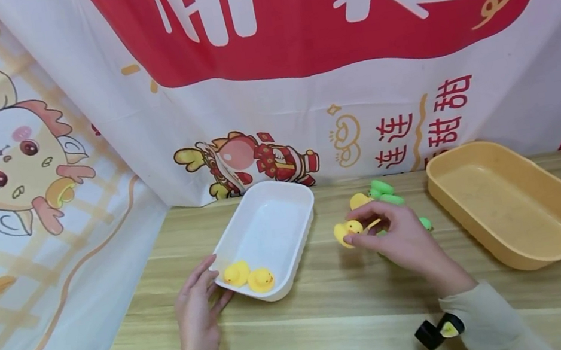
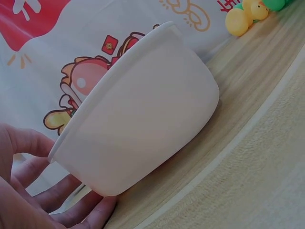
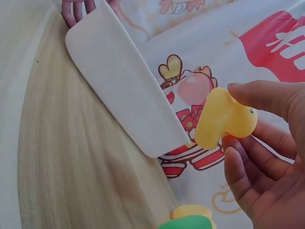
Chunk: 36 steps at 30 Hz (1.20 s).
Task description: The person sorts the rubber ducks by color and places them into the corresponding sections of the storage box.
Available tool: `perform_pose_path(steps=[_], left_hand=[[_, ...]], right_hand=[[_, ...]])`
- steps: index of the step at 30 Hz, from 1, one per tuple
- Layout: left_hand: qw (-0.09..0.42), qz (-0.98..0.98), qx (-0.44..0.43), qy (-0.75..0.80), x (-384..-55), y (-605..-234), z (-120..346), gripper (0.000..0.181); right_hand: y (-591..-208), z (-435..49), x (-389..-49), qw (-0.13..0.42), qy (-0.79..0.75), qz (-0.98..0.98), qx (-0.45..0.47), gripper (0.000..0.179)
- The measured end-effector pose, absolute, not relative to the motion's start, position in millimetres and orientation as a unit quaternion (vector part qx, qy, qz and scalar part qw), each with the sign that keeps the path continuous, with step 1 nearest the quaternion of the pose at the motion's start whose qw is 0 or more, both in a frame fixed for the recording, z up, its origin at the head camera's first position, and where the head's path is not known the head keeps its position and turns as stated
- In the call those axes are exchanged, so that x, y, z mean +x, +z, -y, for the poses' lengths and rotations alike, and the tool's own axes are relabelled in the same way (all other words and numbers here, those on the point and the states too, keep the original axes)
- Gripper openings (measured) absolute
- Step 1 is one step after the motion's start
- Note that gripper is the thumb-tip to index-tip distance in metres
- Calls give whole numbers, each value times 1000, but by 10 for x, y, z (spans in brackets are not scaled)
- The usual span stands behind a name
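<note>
My right hand point(image 1: 395, 236) pinches a yellow rubber duck point(image 3: 221, 121) between thumb and fingertips, raised above the wooden table. My left hand point(image 1: 197, 308) holds the near left corner of a white plastic basin point(image 1: 270, 216); in the left wrist view one digit meets the rim and others lie low against the wall. Two yellow rubber ducks point(image 1: 248, 276) sit inside the basin at its near end. Beyond the right hand lie another yellow duck point(image 1: 359, 200) and several green toys point(image 1: 381, 187), partly hidden behind that hand.
A larger yellow-orange plastic basin point(image 1: 514, 206) stands on the right of the wooden table point(image 1: 337, 336). Printed cloth point(image 1: 269, 98) hangs along the table's back edge and down the left side. A black wrist camera point(image 1: 440, 331) sits on the right sleeve.
</note>
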<state>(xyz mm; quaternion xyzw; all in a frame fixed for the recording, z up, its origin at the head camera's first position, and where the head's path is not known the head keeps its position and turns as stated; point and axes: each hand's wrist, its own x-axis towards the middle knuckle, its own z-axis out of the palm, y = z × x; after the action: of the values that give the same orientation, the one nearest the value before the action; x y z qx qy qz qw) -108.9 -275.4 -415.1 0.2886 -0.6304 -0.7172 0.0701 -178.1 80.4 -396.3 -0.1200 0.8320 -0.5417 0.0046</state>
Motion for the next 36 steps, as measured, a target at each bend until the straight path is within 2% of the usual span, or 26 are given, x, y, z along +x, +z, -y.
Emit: perform_pose_path(steps=[23, 31, 36], left_hand=[[90, 635, 299, -706, -1095, -4151, 2695, 45], [90, 634, 301, -707, -1084, -4146, 2707, 45], [92, 633, 300, -708, -1092, -4154, 2698, 44]], right_hand=[[-3925, -725, -1827, 37, -567, -818, -88, 37], [-3715, -408, -1933, 56, -576, -805, -133, 35], [-3558, -74, -2005, 83, -542, -813, -195, 32]])
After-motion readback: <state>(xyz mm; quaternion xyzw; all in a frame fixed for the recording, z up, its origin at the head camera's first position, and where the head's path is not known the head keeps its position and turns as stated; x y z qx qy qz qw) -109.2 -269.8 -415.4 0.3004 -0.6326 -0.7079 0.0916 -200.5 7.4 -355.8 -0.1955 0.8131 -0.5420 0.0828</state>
